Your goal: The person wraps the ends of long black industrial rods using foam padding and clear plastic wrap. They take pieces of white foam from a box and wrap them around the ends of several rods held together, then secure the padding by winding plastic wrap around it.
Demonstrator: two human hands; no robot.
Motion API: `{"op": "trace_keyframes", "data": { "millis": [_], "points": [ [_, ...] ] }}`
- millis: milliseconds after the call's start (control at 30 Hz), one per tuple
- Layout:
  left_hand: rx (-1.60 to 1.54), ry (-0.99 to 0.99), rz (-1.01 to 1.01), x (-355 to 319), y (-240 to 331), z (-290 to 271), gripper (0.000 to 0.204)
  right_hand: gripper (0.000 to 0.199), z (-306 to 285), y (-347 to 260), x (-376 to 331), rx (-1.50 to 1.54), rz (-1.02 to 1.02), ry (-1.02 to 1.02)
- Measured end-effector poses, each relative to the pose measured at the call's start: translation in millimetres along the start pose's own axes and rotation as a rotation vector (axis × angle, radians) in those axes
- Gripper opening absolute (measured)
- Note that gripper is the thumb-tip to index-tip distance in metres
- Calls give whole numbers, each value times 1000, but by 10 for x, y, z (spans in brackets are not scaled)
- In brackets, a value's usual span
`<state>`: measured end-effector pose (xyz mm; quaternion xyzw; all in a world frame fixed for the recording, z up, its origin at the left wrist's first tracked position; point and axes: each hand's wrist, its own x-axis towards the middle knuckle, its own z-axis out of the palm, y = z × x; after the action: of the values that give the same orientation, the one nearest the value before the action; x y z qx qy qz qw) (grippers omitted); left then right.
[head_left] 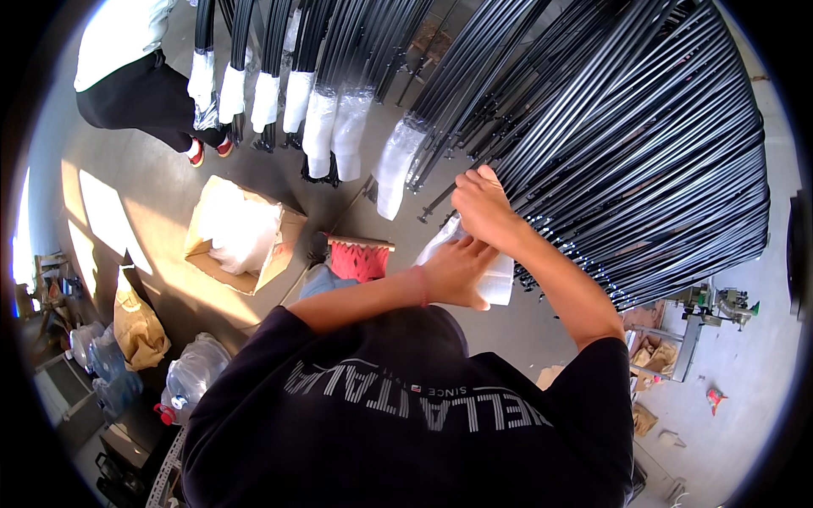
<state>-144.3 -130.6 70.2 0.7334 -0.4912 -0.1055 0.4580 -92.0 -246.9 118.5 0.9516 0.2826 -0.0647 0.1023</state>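
Beside black rods (pixel 652 169), the left hand (pixel 455 273) grasps a translucent, whitish sleeve (pixel 500 286), the right hand (pixel 483 206) curled closed near it.

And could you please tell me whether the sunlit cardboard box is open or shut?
Open: the cardboard box has its top uncovered, and white material shows inside.

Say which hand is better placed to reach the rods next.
Probably the right hand: it is farther out, right beside the rods, while the left hand lies over the white wrap.
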Motion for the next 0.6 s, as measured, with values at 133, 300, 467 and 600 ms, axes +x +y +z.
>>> {"op": "trace_keyframes", "data": {
  "millis": [133,300,467,600],
  "points": [
    [61,4,-43,102,68,81,86,3,63,89,-21,2,-21,-41],
    [57,-6,-66,116,144,64,84,5,-89,99,18,41,-22,-266],
    [39,-69,-63,61,262,4,73,5,71,146,-22,90,22,-81],
    [59,-23,-49,33,300,11,69,7,129,198,-39,68,-91,11]
  ]
}}
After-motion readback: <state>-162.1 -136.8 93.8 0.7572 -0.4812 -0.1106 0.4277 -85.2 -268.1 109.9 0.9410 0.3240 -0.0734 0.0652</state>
